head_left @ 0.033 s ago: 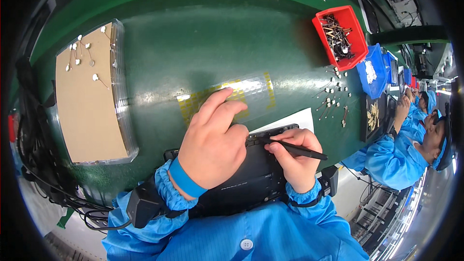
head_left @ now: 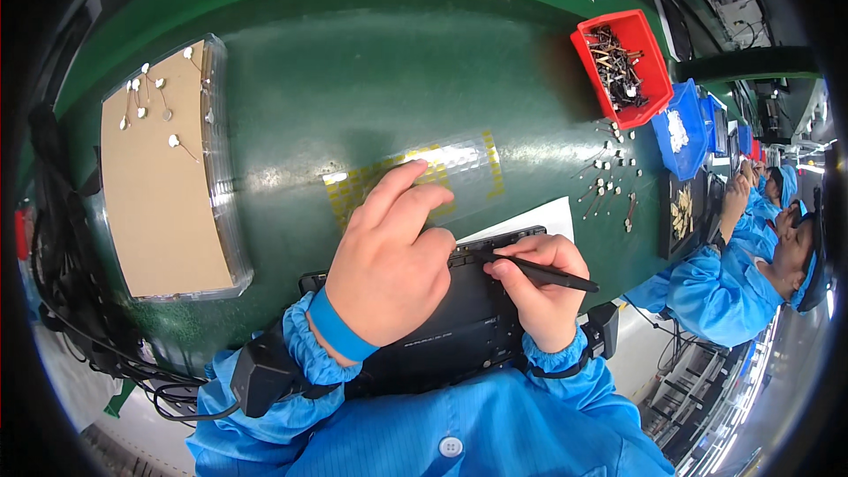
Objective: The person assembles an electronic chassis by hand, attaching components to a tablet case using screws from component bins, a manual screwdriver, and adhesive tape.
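A flat black device housing (head_left: 450,344) lies in front of me, its far edge lined with small fittings. My left hand (head_left: 389,256) rests over that edge, two fingers stretched out and apart. The index finger bends down to the edge; its tip and the thumb are hidden, closed on something I cannot make out. In my right hand (head_left: 543,287) is a slim black pen-shaped tool (head_left: 552,276), gripped between thumb and fingers. Its tip points left at the housing's far edge, close to my left index finger. A white sheet (head_left: 552,215) sticks out behind the housing.
Beyond my left hand lies a clear sheet with yellow tabs (head_left: 473,177). A brown board (head_left: 163,203) at left carries small white round parts with leads; similar parts (head_left: 605,185) lie at right. Red bin (head_left: 658,79), blue bin (head_left: 685,155) and dark tray (head_left: 669,243) stand near co-workers (head_left: 733,291).
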`<act>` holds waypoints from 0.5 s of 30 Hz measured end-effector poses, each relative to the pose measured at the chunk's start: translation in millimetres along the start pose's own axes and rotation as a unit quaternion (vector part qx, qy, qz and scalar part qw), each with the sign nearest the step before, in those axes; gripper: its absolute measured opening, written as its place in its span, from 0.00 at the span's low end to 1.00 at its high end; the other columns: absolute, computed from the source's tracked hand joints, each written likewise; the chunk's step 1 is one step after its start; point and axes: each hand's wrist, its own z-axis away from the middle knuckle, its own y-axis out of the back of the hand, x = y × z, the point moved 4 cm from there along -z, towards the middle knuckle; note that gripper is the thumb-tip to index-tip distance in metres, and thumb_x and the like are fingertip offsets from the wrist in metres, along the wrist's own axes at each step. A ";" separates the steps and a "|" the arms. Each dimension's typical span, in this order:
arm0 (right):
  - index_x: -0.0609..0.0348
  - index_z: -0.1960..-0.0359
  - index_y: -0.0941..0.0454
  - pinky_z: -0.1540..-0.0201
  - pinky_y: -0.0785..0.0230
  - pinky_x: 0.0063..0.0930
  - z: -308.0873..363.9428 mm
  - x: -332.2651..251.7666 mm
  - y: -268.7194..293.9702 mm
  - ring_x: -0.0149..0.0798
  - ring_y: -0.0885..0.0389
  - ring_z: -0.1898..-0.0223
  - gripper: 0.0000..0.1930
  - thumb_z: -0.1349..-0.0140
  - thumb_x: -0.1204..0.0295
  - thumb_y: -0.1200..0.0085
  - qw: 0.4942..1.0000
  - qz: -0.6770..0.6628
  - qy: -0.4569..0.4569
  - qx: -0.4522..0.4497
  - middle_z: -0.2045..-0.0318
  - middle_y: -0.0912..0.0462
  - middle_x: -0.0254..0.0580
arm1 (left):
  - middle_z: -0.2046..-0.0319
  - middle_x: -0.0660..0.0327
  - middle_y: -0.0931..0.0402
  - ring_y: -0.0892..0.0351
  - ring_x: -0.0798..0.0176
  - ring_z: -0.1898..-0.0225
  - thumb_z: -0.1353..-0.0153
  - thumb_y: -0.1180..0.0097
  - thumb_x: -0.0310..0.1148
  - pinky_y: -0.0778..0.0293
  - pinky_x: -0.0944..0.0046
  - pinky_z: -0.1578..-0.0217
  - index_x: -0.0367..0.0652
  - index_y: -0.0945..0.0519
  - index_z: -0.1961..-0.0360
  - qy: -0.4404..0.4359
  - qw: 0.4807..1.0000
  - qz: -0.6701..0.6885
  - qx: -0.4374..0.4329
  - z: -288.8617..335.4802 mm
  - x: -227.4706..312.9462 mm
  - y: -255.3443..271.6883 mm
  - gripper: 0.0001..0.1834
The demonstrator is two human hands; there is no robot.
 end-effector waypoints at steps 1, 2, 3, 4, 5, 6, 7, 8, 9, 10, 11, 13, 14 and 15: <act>0.63 0.76 0.30 0.63 0.31 0.24 -0.2 0.2 0.0 0.33 0.23 0.68 0.10 0.53 0.84 0.38 1.000 0.000 -0.001 0.000 0.71 0.20 0.45 | 0.58 0.54 0.29 0.35 0.43 0.46 0.64 0.42 0.20 0.33 0.50 0.49 0.39 0.23 0.79 -0.010 1.000 0.002 -0.002 0.2 0.8 0.1 0.07; 0.63 0.76 0.30 0.63 0.31 0.24 -0.4 0.2 -0.3 0.33 0.23 0.68 0.10 0.53 0.84 0.38 1.000 0.006 0.007 -0.002 0.71 0.21 0.45 | 0.58 0.54 0.29 0.35 0.43 0.46 0.65 0.43 0.20 0.33 0.51 0.49 0.39 0.23 0.79 -0.021 1.000 0.003 -0.003 0.5 1.5 0.0 0.07; 0.63 0.76 0.30 0.63 0.31 0.25 -0.6 0.0 -0.7 0.33 0.23 0.68 0.10 0.53 0.84 0.39 1.000 0.013 0.015 -0.005 0.71 0.21 0.45 | 0.58 0.54 0.29 0.35 0.43 0.46 0.65 0.43 0.20 0.33 0.51 0.49 0.39 0.23 0.79 -0.021 1.000 0.003 -0.003 0.7 1.7 0.3 0.07; 0.63 0.76 0.30 0.63 0.31 0.25 -0.8 1.0 -0.9 0.33 0.23 0.68 0.10 0.53 0.84 0.39 1.000 0.013 0.014 -0.005 0.71 0.21 0.45 | 0.58 0.55 0.29 0.35 0.45 0.46 0.64 0.43 0.22 0.32 0.52 0.51 0.40 0.23 0.80 -0.034 0.999 -0.007 -0.011 1.0 3.1 0.1 0.05; 0.63 0.76 0.30 0.63 0.31 0.25 -0.9 1.5 -1.2 0.33 0.23 0.68 0.10 0.53 0.84 0.39 1.000 0.014 0.025 -0.005 0.71 0.21 0.45 | 0.57 0.56 0.29 0.35 0.47 0.45 0.62 0.44 0.25 0.31 0.54 0.53 0.40 0.23 0.80 -0.048 0.999 -0.017 -0.018 1.4 4.3 -0.4 0.04; 0.63 0.76 0.30 0.63 0.30 0.25 -1.0 1.5 -1.6 0.33 0.23 0.68 0.10 0.53 0.84 0.38 0.999 0.015 0.035 -0.005 0.71 0.21 0.45 | 0.57 0.56 0.29 0.35 0.47 0.45 0.62 0.44 0.25 0.31 0.54 0.53 0.40 0.23 0.80 -0.048 0.999 -0.017 -0.018 2.0 4.2 -1.4 0.04; 0.63 0.76 0.30 0.63 0.30 0.25 -1.3 1.7 -2.0 0.33 0.23 0.68 0.10 0.53 0.84 0.38 0.999 0.015 0.035 -0.005 0.71 0.21 0.45 | 0.57 0.56 0.29 0.35 0.47 0.45 0.61 0.45 0.26 0.31 0.53 0.52 0.41 0.23 0.80 -0.054 0.998 -0.019 -0.024 2.9 4.4 -3.4 0.03; 0.63 0.76 0.30 0.63 0.30 0.25 -1.4 1.0 -2.1 0.33 0.23 0.68 0.11 0.54 0.85 0.38 0.999 0.021 0.043 -0.005 0.72 0.21 0.45 | 0.57 0.56 0.29 0.35 0.47 0.45 0.59 0.45 0.26 0.32 0.53 0.52 0.41 0.23 0.80 -0.060 0.998 -0.019 -0.030 3.4 5.1 -5.4 0.03; 0.63 0.75 0.30 0.63 0.30 0.25 -1.3 0.3 -2.3 0.34 0.22 0.68 0.11 0.54 0.85 0.38 0.998 0.028 0.052 -0.006 0.72 0.21 0.45 | 0.57 0.56 0.29 0.35 0.47 0.45 0.59 0.45 0.26 0.32 0.53 0.52 0.41 0.23 0.80 -0.061 0.997 -0.019 -0.031 3.8 5.5 -6.2 0.03; 0.63 0.75 0.30 0.63 0.30 0.25 -1.1 -0.4 -2.7 0.34 0.22 0.68 0.11 0.54 0.85 0.38 0.998 0.028 0.052 -0.005 0.72 0.21 0.45 | 0.57 0.56 0.29 0.35 0.48 0.45 0.59 0.45 0.27 0.32 0.53 0.52 0.41 0.23 0.80 -0.058 0.997 -0.028 -0.032 4.1 5.5 -7.1 0.03; 0.63 0.75 0.30 0.63 0.31 0.25 -0.8 -2.0 -3.8 0.34 0.23 0.68 0.10 0.53 0.85 0.39 0.998 0.036 0.055 -0.007 0.71 0.21 0.46 | 0.57 0.56 0.28 0.35 0.48 0.45 0.58 0.45 0.28 0.32 0.53 0.51 0.41 0.23 0.80 -0.054 0.997 -0.038 -0.033 4.3 5.6 -7.4 0.03; 0.63 0.75 0.30 0.62 0.32 0.26 -0.6 -2.7 -4.2 0.34 0.24 0.68 0.10 0.53 0.85 0.39 0.997 0.044 0.058 -0.008 0.70 0.21 0.46 | 0.58 0.56 0.28 0.34 0.48 0.46 0.58 0.45 0.28 0.32 0.53 0.51 0.41 0.23 0.80 -0.056 0.997 -0.042 -0.031 4.1 6.5 -6.9 0.03; 0.63 0.75 0.30 0.62 0.32 0.26 -0.9 -3.1 -4.4 0.34 0.24 0.68 0.10 0.53 0.85 0.39 0.997 0.049 0.065 -0.012 0.70 0.21 0.46 | 0.58 0.57 0.28 0.34 0.49 0.46 0.59 0.45 0.28 0.32 0.54 0.51 0.40 0.23 0.80 -0.058 0.997 -0.045 -0.028 3.6 7.0 -6.1 0.03; 0.63 0.75 0.30 0.62 0.32 0.26 -1.0 -3.4 -4.6 0.34 0.25 0.68 0.10 0.53 0.85 0.39 0.996 0.053 0.073 -0.016 0.70 0.21 0.46 | 0.58 0.57 0.28 0.34 0.49 0.46 0.59 0.45 0.28 0.32 0.54 0.51 0.40 0.23 0.80 -0.058 0.997 -0.045 -0.028 3.7 6.8 -5.7 0.03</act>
